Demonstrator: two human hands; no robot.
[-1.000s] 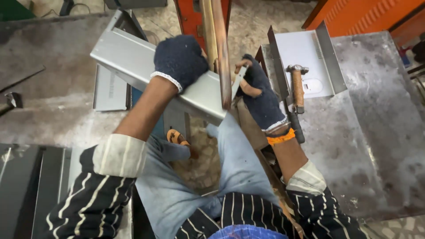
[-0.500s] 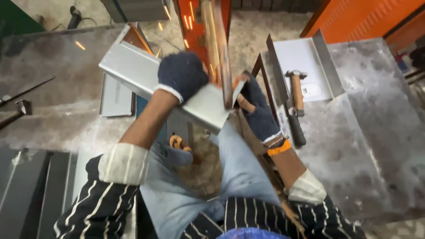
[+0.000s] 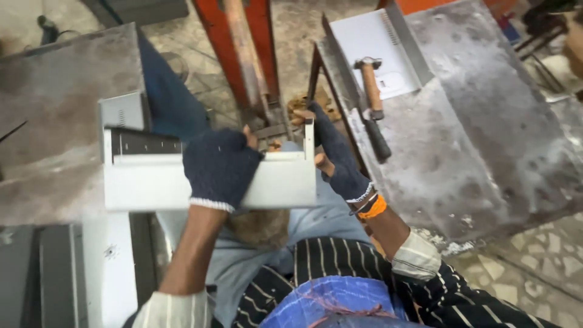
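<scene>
I hold a long white sheet-metal channel (image 3: 146, 182) level across my lap, its folded rim facing up. My left hand (image 3: 220, 167), in a dark knitted fingerless glove, grips over the channel's top edge near its middle. My right hand (image 3: 337, 155), in the same kind of glove with an orange band at the wrist, clasps the channel's right end flange. Just beyond the channel stands an orange upright post (image 3: 243, 54) of a machine.
A steel workbench (image 3: 480, 140) on the right carries a hammer (image 3: 369, 85), a dark bar tool (image 3: 378, 140) and a white bent panel (image 3: 373, 42). Another metal table (image 3: 54, 91) lies on the left. White and grey panels (image 3: 67, 273) lie at the lower left.
The channel has come away from the orange post, where sparks flew, and now lies level over my lap instead of tilted. Both hands kept their hold.
</scene>
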